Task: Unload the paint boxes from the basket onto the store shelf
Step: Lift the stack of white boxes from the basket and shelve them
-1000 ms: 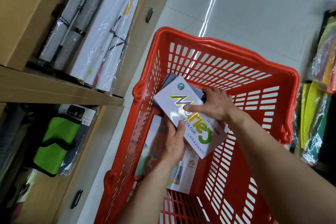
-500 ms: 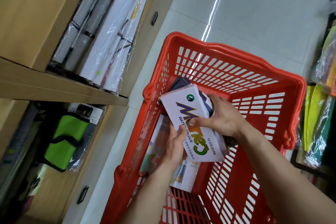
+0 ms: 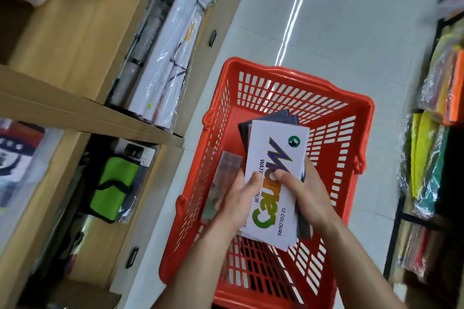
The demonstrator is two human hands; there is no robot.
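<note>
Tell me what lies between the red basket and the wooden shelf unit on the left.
In the head view, only a strip of bare pale tiled floor separates the red basket from the wooden shelf unit; nothing stands on that stretch.

Can't read full print on the top paint box (image 3: 272, 178) — both thumbs cover the mid letters. Dark boxes (image 3: 288, 118) under it mostly hidden, count unclear. Basket (image 3: 296, 78) near end cut off by btm edge; left shelf (image 3: 50, 98) goods blurred.

Head view, steeply down, close over the hands.
It faces along the aisle floor (image 3: 339, 32), shelf (image 3: 75, 108) at left, basket (image 3: 296, 78) below centre.
</note>
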